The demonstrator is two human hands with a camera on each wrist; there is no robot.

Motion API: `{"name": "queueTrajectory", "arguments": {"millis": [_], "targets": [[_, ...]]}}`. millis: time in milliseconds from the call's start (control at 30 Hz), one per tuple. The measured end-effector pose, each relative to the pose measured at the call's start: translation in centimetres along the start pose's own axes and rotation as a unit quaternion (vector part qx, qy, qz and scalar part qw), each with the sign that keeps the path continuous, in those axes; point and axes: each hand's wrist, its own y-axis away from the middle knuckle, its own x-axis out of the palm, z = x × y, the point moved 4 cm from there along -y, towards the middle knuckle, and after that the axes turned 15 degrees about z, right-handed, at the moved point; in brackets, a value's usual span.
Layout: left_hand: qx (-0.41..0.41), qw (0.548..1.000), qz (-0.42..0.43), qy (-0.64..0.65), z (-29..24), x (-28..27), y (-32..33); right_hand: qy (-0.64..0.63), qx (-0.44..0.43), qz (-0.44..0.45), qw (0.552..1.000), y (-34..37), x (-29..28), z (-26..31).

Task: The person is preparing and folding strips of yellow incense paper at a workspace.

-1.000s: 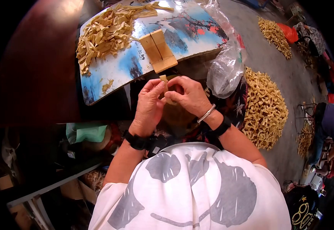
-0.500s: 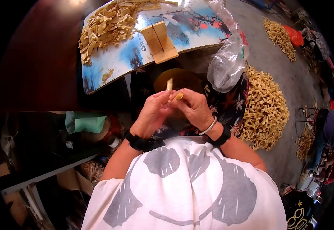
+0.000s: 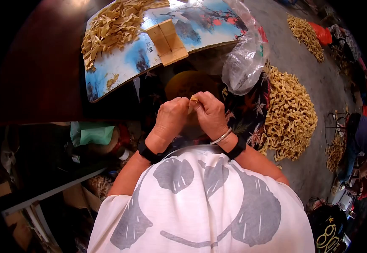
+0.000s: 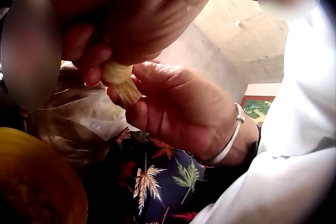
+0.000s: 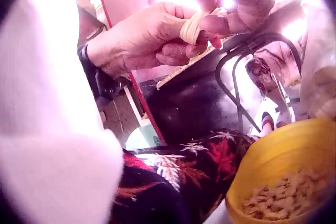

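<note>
Both hands meet in front of the chest, over the lap. Between them is a pale yellow flat strip, wrapped round itself into a band with a fanned end in the left wrist view. My left hand, its back turned up, pinches the strip with thumb and curled fingers. From the other side, my right hand pinches its end, a bit of which pokes out above the thumb. In the right wrist view the left fingers grip the wrapped band. Fingers hide part of the strip.
A yellow basin holding small pale pieces sits below the hands. Ahead, a painted board bears a heap of strips and a slotted wooden block. A plastic bag hangs rightward; a large heap of knotted pieces lies beyond.
The left hand has rolled over so its back faces up. The strip's end, standing up between the hands half a second ago, is now mostly hidden. Both hands have come closer to the body.
</note>
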Motion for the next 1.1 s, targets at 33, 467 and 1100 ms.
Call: {"name": "queueTrajectory", "arguments": {"millis": [33,467,1100], "targets": [[0.000,1.000,-0.018,-0.005,0.0,0.1,0.0,-0.127,0.080,0.022,0.988,0.0,0.4,-1.2],[-0.091,0.975,-0.045,0.197,0.4,1.3,0.1,-0.019,0.018,-0.011,1.000,-0.3,0.5,-0.5],[-0.114,0.964,-0.053,0.235,2.3,2.0,0.8,-0.083,0.049,0.070,0.993,-0.7,0.6,-1.0]]}}
